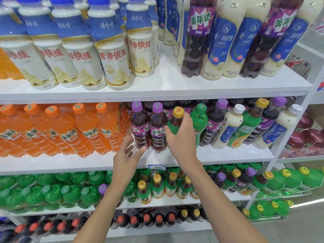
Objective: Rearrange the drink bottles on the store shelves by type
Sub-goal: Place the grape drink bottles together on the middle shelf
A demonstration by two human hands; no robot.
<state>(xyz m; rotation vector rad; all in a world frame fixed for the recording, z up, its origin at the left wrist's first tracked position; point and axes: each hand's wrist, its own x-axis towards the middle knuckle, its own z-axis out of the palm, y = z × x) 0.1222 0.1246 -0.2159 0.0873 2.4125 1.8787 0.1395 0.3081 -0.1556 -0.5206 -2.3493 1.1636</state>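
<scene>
My right hand (182, 135) is closed around a green-labelled tea bottle with a yellow cap (176, 120), standing on the middle shelf (228, 155) between purple grape soda bottles (157, 127) and a green soda bottle (199, 120). My left hand (126, 155) hovers open just in front of the shelf, fingers spread, near the base of the leftmost purple bottle (139, 125). Orange soda bottles (70, 128) fill the left of this shelf. To the right, purple sodas, milk tea bottles (231, 127) and another tea bottle (245, 130) stand mixed together.
The top shelf (166, 85) holds white milk drinks (114, 58) on the left and purple sodas mixed with milk teas (224, 41) on the right. Below, green sodas (52, 188), yellow-capped teas (157, 186) and a few purple caps sit together. Red-capped dark bottles (140, 220) line the lowest shelf.
</scene>
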